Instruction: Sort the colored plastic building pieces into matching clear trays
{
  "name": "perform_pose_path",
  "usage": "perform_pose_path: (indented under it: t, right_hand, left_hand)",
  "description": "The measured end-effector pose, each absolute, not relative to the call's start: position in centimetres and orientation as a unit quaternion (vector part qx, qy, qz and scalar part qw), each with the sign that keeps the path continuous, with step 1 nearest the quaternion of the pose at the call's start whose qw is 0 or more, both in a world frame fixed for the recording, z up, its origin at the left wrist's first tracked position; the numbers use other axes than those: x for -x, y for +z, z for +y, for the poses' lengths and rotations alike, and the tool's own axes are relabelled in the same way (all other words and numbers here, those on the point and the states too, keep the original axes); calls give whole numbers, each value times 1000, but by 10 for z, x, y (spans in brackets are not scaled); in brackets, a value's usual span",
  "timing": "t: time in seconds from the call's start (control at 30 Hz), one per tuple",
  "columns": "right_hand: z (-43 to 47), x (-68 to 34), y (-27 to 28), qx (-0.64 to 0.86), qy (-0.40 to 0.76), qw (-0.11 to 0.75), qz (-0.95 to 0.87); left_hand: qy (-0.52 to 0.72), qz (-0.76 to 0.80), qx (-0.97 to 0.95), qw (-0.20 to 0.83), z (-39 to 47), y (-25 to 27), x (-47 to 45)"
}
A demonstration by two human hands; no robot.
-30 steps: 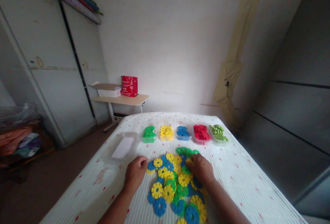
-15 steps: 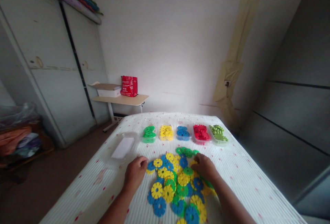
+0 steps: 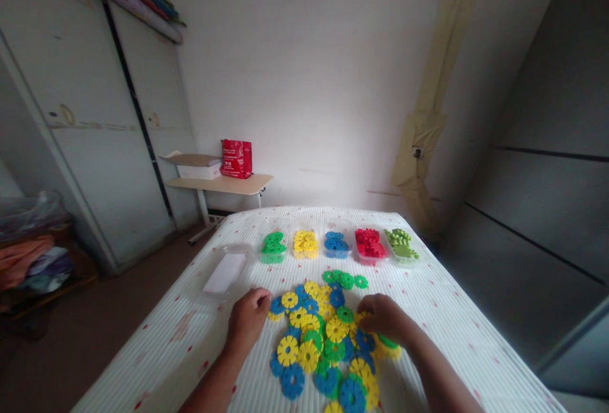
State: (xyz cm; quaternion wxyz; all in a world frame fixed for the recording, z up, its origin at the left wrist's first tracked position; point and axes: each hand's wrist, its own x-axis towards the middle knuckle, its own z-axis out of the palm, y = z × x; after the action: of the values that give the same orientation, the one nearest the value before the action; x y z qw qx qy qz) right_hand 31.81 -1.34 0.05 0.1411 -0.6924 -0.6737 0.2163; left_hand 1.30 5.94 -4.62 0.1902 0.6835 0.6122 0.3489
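A loose pile of notched plastic discs [image 3: 309,356] in yellow, blue and green is spread on the table between my hands. My left hand [image 3: 248,319] rests at the pile's left edge with its fingers curled and nothing visible in them. Beside its fingertips are a blue disc and a yellow disc. My right hand [image 3: 384,316] is over the pile's right edge, fingers bent down at a yellow disc [image 3: 364,323]; the fingertips are partly hidden, so what they grip is unclear. Beyond the pile, several green discs [image 3: 347,281] form a short row.
Clear tubs hold green discs [image 3: 273,245], yellow discs [image 3: 305,243], blue discs [image 3: 336,243], red pieces [image 3: 370,245] and light green pieces [image 3: 402,245]. A clear container [image 3: 227,273] with a white card lies left. Behind stands a side table [image 3: 238,184] with a red bag [image 3: 236,159].
My right hand has drawn back toward me from the green row to the pile's right edge, uncovering a green disc at the row's end. The left hand stays in place.
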Motion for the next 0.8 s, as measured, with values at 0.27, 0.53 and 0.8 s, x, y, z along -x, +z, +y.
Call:
perform_pose_path:
  t: [0.27,0.53,0.8]
  right_hand:
    - [-15,-315,2,702,216,93,-672]
    - [-22,-305,10,674,242,133,-685]
    - [-23,-301,12,682,264,143,-667]
  left_hand:
    - [350,606,-693,171,64,-51,-12]
    - [350,612,-685,187,62,-49,-12]
    - [352,610,-688,173,62,-49,-12]
